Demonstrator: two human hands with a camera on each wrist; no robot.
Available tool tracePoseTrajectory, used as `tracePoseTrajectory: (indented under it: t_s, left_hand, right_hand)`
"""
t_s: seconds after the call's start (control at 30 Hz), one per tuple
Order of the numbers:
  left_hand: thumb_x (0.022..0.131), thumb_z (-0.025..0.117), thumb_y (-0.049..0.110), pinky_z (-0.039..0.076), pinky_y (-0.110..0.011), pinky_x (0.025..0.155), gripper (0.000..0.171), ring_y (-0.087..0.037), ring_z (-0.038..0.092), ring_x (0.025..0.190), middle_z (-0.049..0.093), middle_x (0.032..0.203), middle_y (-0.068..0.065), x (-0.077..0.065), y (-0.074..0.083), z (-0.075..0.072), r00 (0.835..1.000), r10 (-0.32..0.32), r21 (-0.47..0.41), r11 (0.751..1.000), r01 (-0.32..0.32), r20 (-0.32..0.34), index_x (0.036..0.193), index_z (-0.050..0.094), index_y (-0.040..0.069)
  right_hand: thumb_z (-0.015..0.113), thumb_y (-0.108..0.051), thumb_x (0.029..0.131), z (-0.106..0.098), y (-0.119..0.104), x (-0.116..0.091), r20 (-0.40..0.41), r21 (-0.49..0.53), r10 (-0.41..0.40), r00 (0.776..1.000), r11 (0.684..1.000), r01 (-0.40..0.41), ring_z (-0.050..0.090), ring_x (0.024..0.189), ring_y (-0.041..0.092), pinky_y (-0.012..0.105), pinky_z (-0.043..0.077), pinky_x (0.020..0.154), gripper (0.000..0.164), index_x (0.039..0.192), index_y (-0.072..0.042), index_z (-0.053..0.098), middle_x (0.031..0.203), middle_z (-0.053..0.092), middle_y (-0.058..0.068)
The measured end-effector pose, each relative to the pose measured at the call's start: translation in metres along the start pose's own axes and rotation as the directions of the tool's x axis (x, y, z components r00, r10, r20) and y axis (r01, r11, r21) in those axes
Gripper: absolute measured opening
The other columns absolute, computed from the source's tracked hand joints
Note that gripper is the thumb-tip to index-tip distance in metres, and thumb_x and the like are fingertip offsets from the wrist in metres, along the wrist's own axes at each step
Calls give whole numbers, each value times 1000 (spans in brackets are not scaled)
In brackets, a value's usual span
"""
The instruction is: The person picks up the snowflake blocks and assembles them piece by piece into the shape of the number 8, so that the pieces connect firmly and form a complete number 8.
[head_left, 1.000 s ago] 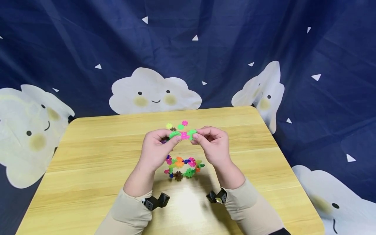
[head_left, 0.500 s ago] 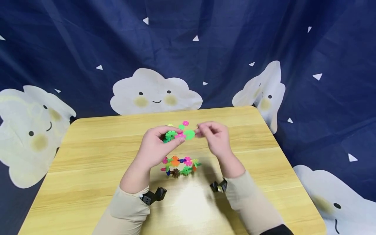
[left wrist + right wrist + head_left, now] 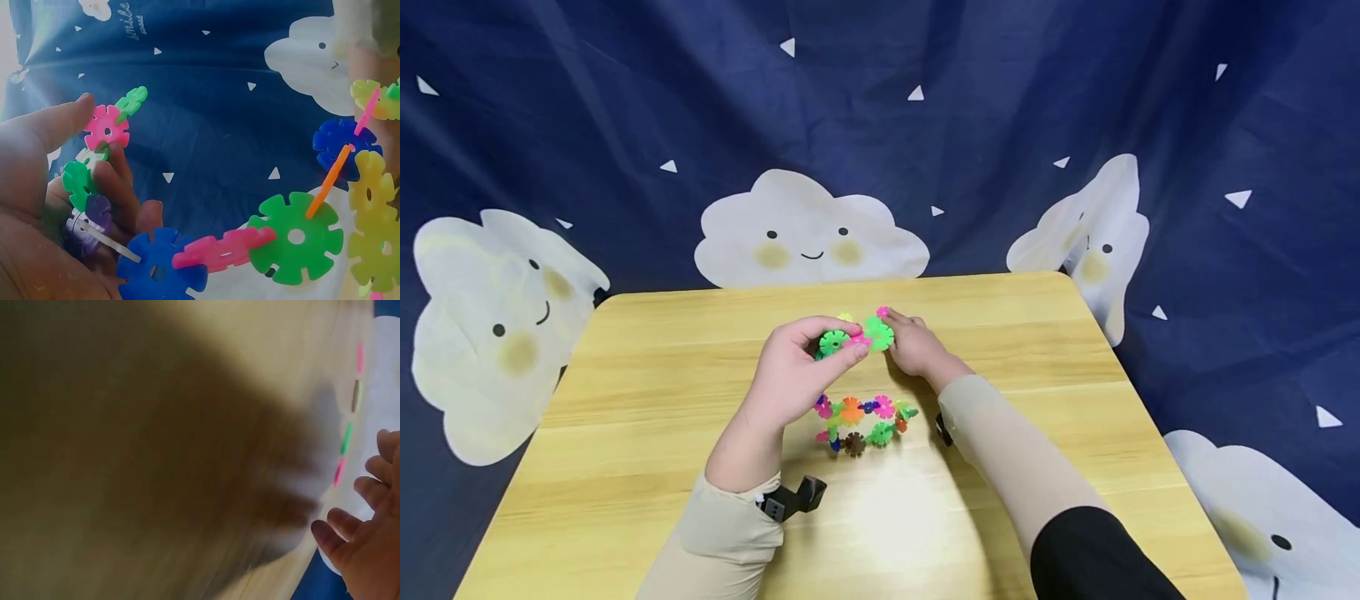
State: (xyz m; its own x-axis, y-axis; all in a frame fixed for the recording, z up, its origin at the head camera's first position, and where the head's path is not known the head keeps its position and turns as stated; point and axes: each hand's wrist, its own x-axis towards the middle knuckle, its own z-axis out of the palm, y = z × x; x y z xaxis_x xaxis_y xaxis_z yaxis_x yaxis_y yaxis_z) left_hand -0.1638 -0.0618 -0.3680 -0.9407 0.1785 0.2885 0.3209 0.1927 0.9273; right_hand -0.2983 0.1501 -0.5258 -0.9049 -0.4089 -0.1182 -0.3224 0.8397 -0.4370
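My left hand (image 3: 797, 358) pinches a pink snowflake disc (image 3: 858, 338) between thumb and fingers, above the table. A bright green disc (image 3: 880, 335) sticks out from its right side, and a darker green disc (image 3: 833, 342) shows inside the grip. In the left wrist view, the chain runs past a purple disc (image 3: 99, 211) to a blue disc (image 3: 140, 275), a pink one (image 3: 228, 249) and a large green one (image 3: 269, 228). My right hand (image 3: 919, 346) reaches low over the far table, fingertips by a loose pink disc (image 3: 883, 312), fingers parted and holding nothing.
A loop of linked snowflake discs (image 3: 852, 410) stands on the wooden table (image 3: 1037, 433) nearer the body. A yellow disc (image 3: 846, 317) lies behind the left hand. Several loose discs lie in a row in the right wrist view, including a green one (image 3: 346, 439).
My right hand has let go of the bright green disc at the chain's end and moved down and forward to the loose discs. The left hand keeps its grip, nearly in place.
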Motion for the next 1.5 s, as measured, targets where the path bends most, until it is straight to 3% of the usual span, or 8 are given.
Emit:
tracePoseTrajectory:
  t_s: [0.3, 0.6, 0.8, 0.93, 1.17, 1.37, 1.43, 1.5]
  left_hand:
    - [93, 82, 7, 42, -27, 55, 20, -17, 44, 52, 69, 88, -8, 2, -1, -2, 1000, -1, 8, 1000, 1, 11, 112, 79, 1]
    - [94, 82, 8, 41, -27, 54, 20, -17, 41, 50, 77, 110, -12, 3, -4, 3, 1000, -3, -3, 1000, 3, 24, 113, 79, 3]
    - [94, 81, 8, 40, -27, 52, 22, -16, 39, 48, 73, 89, -7, 3, -4, 3, 1000, -5, 0, 1000, 5, 19, 115, 79, 3]
    - [91, 83, 7, 39, -26, 49, 23, -16, 39, 46, 70, 78, -4, 3, -3, 3, 1000, -3, 1, 1000, 2, 30, 114, 80, 4]
    - [83, 90, 6, 56, -29, 90, 27, -18, 68, 107, 77, 110, -3, 3, 0, 6, 996, 1, 29, 1000, -3, 86, 109, 82, 7]
    - [91, 84, 9, 49, -27, 60, 22, -16, 55, 61, 77, 104, -6, 4, -2, 6, 998, -17, 54, 998, 14, 56, 113, 81, 8]
    - [95, 81, 11, 46, -28, 57, 20, -15, 45, 52, 77, 106, -8, 6, -4, 5, 999, -18, 66, 998, 16, 27, 114, 80, 7]
    - [97, 79, 13, 46, -28, 60, 19, -15, 42, 51, 76, 106, -10, 7, -5, 5, 1000, -25, 71, 997, 24, 3, 115, 80, 6]
  right_hand:
    - [54, -27, 111, 4, 5, 2, -30, -146, 74, 997, 986, -78, 46, 140, 38, 48, 40, 117, 53, 161, -12, 44, 156, 50, 15]
    - [51, -17, 104, 2, 7, 15, -13, -126, 203, 979, 971, -203, 39, 110, 33, 45, 40, 95, 63, 165, -25, 40, 125, 45, 16]
    - [59, -31, 110, 4, 16, 5, -118, -131, 213, 970, 965, -227, 53, 110, 31, 43, 52, 95, 31, 127, -10, 75, 118, 56, 12]
    - [68, -27, 106, 4, 25, -1, -180, -49, 217, 960, 972, -229, 63, 100, 29, 42, 57, 90, 23, 106, -6, 77, 110, 62, 10]
    - [75, -12, 99, -1, 37, -10, -109, 223, 233, 966, 953, -205, 66, 102, 30, 42, 54, 95, 22, 116, 2, 74, 109, 71, 16]
    - [81, -3, 93, -17, 12, -48, -224, 555, 104, 969, 831, 39, 67, 75, 15, 27, 57, 68, 5, 94, 1, 78, 87, 75, 7]
    - [80, 4, 91, -30, -6, -64, -363, 640, 27, 931, 733, 228, 69, 74, 13, 24, 58, 66, 4, 93, 5, 76, 88, 76, 13]
    - [78, 12, 89, -45, -25, -80, -514, 665, -39, 857, 613, 427, 71, 78, 12, 23, 58, 69, 6, 92, 9, 74, 90, 75, 17]
